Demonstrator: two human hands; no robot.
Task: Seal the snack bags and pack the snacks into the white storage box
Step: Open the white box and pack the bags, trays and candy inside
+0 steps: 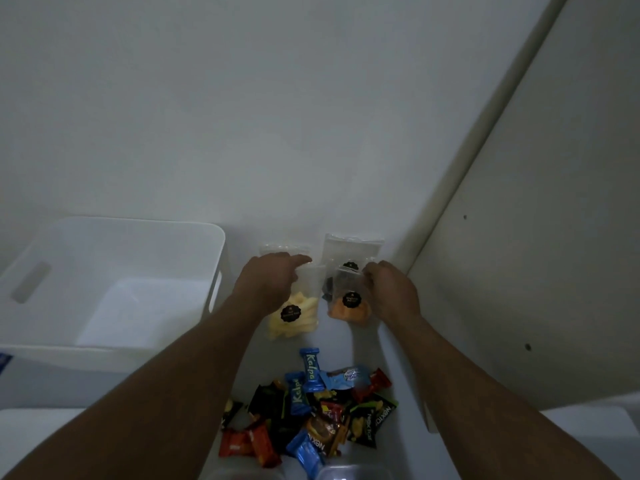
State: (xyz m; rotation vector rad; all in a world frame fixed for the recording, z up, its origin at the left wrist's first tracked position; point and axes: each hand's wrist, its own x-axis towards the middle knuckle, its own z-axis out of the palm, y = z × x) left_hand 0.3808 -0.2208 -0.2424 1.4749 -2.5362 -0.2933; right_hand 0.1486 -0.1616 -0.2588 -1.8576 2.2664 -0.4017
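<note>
White tabletop, dim. Left hand (266, 289) pinches yellow snack bag (294, 315) top; right hand (391, 292) grips orange snack bag (348, 308). Sealing underway; white storage box (114, 244) at nine o'clock.

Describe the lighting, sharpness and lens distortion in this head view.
Head view: dim, flat light with a grey-blue cast and faint shadows; wide-angle stretch bends the forearms and white storage box; the black bag labels are too soft to read; the pile of wrapped snacks blurs near the bottom edge.

Both bare forearms stretched forward, left hand (266, 287) palm down with index finger extended, right hand (391, 289) palm down, fingers curled under
</note>
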